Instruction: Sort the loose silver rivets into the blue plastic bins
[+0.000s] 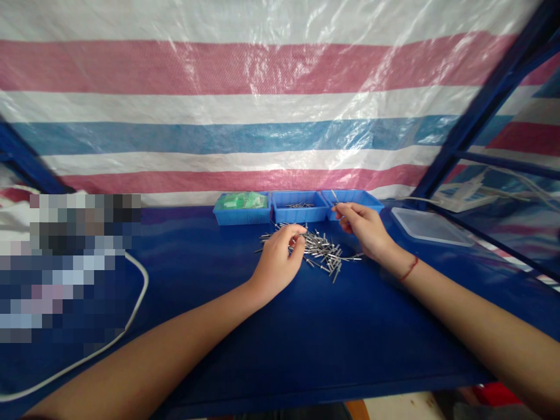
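A loose pile of thin silver metal pins, rivet-like, (321, 248) lies on the blue tabletop (306, 344). My left hand (280, 256) is over the left side of the pile, thumb and index finger curved with a gap between them; whether it touches any pins is hidden. My right hand (361, 224), raised in front of the right blue bin (370, 201), pinches one thin metal pin (334, 196) that points upward. Some similar pins lie in the middle blue bin (301, 216). The left blue bin (242, 217) holds green and clear plastic packets.
A translucent plastic lid (431, 226) lies at the right. A white cable (142, 291) curves across the left side, beside a blurred-out area. Blue metal frame bars (476, 111) and a striped plastic sheet (245, 137) stand behind the table.
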A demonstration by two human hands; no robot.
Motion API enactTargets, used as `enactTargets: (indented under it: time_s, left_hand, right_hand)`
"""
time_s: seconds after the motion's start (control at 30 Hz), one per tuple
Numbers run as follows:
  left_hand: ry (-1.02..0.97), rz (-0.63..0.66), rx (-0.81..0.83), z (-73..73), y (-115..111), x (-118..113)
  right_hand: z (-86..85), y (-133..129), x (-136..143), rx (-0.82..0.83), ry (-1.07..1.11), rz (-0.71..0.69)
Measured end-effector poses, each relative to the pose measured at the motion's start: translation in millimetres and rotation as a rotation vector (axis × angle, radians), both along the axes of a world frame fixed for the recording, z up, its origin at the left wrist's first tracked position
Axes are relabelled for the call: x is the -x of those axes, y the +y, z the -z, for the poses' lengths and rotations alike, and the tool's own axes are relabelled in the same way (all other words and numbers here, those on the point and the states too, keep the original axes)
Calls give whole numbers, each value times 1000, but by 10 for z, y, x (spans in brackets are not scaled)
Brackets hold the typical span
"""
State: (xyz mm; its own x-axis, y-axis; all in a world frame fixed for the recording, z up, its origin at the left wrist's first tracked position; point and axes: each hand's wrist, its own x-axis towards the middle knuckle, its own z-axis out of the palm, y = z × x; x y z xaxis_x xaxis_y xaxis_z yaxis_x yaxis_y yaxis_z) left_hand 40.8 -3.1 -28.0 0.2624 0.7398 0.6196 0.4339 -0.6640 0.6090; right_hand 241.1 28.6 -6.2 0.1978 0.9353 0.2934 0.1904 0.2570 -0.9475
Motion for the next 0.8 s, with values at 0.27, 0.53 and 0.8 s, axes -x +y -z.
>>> enactTargets:
  time_s: [0.27, 0.53, 0.8]
  left_hand:
    - [121, -19, 69, 18, -8, 5]
    - [478, 76, 47, -53, -148, -6]
    - [502, 197, -66, 38, -63, -12]
  right_hand:
    - [18, 196, -320, 104, 91, 177]
    - [15, 161, -242, 146, 149, 137]
    - [27, -44, 70, 115, -24, -68]
